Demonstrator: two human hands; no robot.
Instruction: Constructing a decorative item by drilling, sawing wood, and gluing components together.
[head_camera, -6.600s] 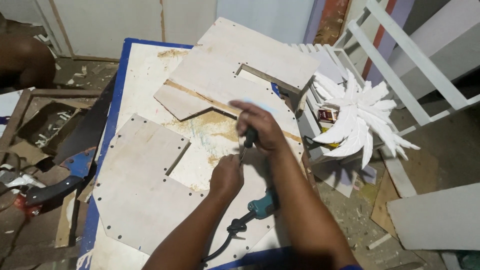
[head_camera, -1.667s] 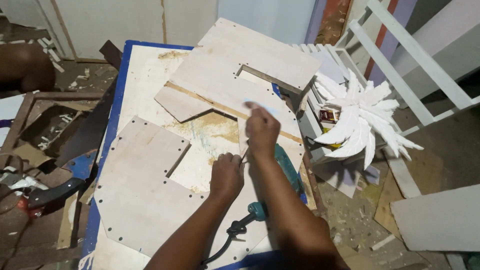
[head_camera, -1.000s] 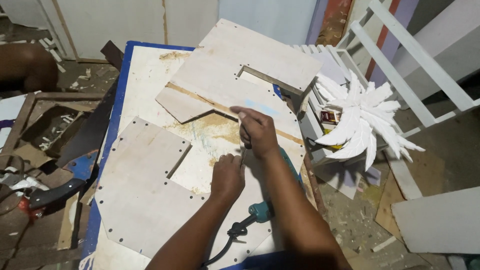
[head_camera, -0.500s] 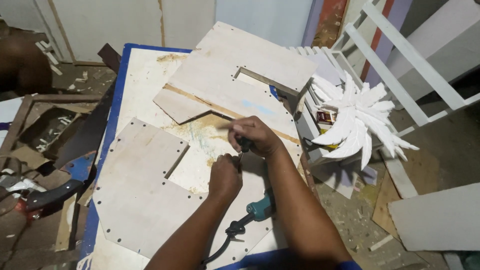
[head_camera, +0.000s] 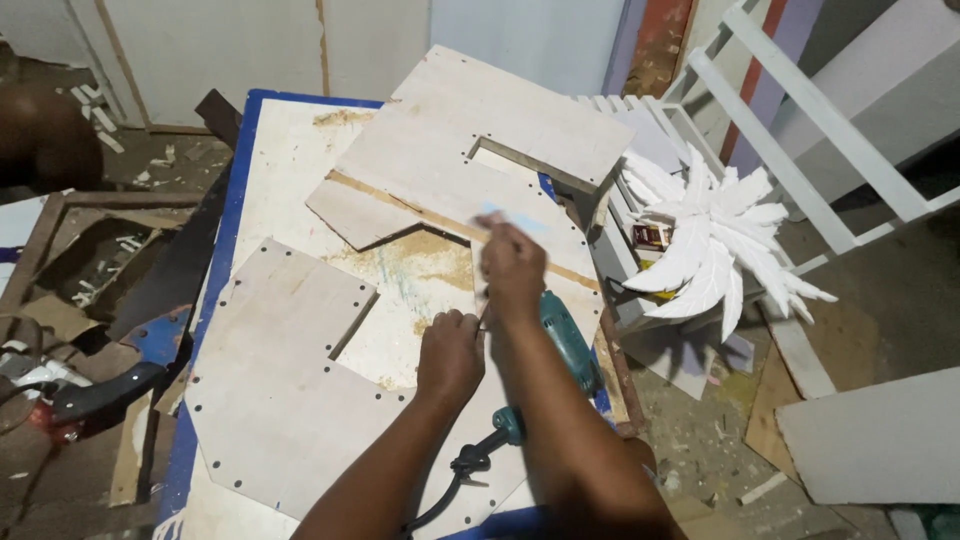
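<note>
A blue-edged table (head_camera: 232, 215) carries two notched plywood panels (head_camera: 290, 390). Near its right edge lies a teal power tool (head_camera: 570, 345). The left hand (head_camera: 450, 355) is fisted on the near panel; the right hand (head_camera: 512, 272) pinches a thin, unidentifiable tool.

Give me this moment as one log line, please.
left hand: fist on plywood panel | right hand: raised, blurred | teal drill: lying beside right forearm
</note>
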